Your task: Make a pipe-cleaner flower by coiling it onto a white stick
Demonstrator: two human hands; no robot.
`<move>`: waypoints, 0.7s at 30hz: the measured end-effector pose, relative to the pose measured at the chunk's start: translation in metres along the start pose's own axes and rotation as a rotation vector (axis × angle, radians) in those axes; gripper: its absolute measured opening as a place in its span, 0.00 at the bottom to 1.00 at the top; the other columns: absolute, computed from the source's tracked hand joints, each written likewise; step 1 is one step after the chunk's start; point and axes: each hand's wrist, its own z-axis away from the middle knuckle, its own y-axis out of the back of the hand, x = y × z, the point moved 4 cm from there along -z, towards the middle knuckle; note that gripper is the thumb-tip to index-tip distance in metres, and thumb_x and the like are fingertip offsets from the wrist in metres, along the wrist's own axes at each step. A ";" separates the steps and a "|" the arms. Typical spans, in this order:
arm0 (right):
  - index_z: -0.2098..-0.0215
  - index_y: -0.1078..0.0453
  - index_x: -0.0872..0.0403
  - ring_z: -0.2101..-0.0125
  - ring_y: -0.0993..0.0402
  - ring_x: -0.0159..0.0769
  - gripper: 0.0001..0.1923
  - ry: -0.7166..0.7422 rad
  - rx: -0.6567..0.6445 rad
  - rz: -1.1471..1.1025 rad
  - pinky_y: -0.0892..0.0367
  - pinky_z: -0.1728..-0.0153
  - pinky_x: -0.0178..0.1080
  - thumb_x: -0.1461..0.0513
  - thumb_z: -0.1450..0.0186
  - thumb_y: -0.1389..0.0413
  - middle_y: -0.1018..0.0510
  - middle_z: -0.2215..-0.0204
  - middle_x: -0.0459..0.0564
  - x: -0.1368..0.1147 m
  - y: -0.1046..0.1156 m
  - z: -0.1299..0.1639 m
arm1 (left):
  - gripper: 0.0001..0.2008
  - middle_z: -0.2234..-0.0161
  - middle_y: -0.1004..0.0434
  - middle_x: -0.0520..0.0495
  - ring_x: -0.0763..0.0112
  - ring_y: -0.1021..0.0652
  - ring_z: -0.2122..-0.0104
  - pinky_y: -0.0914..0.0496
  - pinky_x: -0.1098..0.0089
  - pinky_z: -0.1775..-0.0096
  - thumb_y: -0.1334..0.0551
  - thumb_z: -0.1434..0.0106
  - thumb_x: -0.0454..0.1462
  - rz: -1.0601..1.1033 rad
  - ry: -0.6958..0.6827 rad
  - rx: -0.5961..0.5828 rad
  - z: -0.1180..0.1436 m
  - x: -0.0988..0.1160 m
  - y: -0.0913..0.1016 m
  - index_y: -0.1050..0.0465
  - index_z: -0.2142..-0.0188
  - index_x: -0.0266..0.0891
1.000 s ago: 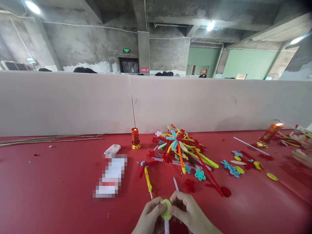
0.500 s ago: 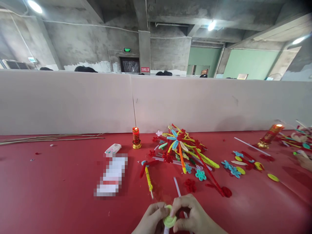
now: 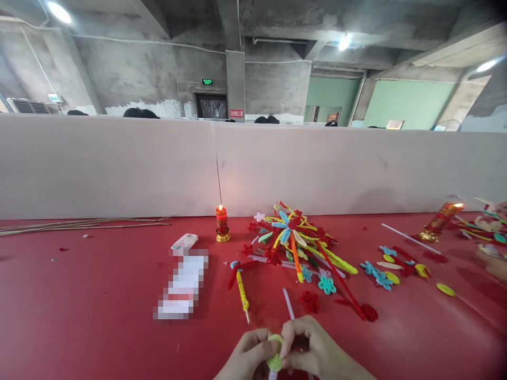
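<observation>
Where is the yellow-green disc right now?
In the head view, bottom centre: the yellow-green disc is in the left hand, with the right hand at its right edge; the yellow-wrapped stick lies beyond, leftward.

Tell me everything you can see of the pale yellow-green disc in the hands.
The pale yellow-green disc is small and rounded, and looks soft and fuzzy. It is held above the red table, near the picture's bottom edge, facing roughly toward the camera. The left hand grips it, thumb across its face; the right hand's fingertips meet at its right edge. A pale strip shows directly below; whether they are joined is unclear. Fingers hide part of it.
</observation>
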 end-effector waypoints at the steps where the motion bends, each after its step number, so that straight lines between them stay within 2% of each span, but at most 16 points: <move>1: 0.78 0.30 0.57 0.79 0.33 0.28 0.10 0.004 -0.012 -0.027 0.39 0.75 0.31 0.59 0.51 0.35 0.29 0.81 0.42 -0.001 0.000 0.000 | 0.17 0.86 0.35 0.54 0.82 0.36 0.85 0.47 0.77 0.81 0.30 0.60 0.44 -0.003 -0.007 0.003 -0.001 -0.001 0.001 0.33 0.83 0.34; 4: 0.76 0.31 0.57 0.78 0.35 0.28 0.09 0.017 -0.001 -0.031 0.40 0.74 0.31 0.60 0.49 0.37 0.31 0.80 0.42 -0.003 0.001 -0.002 | 0.20 0.87 0.38 0.56 0.83 0.38 0.87 0.48 0.78 0.83 0.30 0.60 0.47 -0.033 -0.034 0.081 -0.004 -0.004 0.007 0.36 0.83 0.36; 7: 0.74 0.33 0.56 0.77 0.39 0.27 0.08 0.016 0.040 0.020 0.42 0.74 0.31 0.60 0.45 0.40 0.34 0.79 0.41 -0.005 0.002 -0.003 | 0.22 0.89 0.42 0.60 0.84 0.42 0.91 0.53 0.77 0.87 0.34 0.57 0.52 -0.170 -0.086 0.169 -0.005 -0.005 0.011 0.38 0.81 0.38; 12: 0.73 0.38 0.55 0.77 0.41 0.26 0.12 0.033 0.066 0.027 0.44 0.75 0.30 0.58 0.44 0.40 0.36 0.79 0.40 -0.004 0.002 -0.004 | 0.24 0.89 0.41 0.60 0.85 0.43 0.92 0.55 0.77 0.88 0.36 0.56 0.56 -0.310 -0.112 0.175 -0.003 -0.005 0.009 0.38 0.80 0.38; 16: 0.71 0.40 0.55 0.80 0.41 0.25 0.18 0.038 0.016 -0.077 0.43 0.79 0.28 0.54 0.48 0.38 0.35 0.80 0.39 0.003 0.002 -0.007 | 0.24 0.88 0.40 0.58 0.85 0.42 0.90 0.53 0.76 0.86 0.36 0.57 0.55 -0.279 -0.093 0.154 -0.005 -0.009 0.014 0.37 0.80 0.37; 21: 0.73 0.45 0.52 0.88 0.42 0.22 0.27 -0.065 0.103 -0.166 0.42 0.86 0.27 0.54 0.60 0.32 0.34 0.85 0.35 0.016 0.005 -0.012 | 0.24 0.87 0.41 0.57 0.84 0.43 0.88 0.54 0.75 0.83 0.34 0.59 0.55 -0.240 -0.064 0.135 -0.008 -0.013 0.017 0.37 0.81 0.36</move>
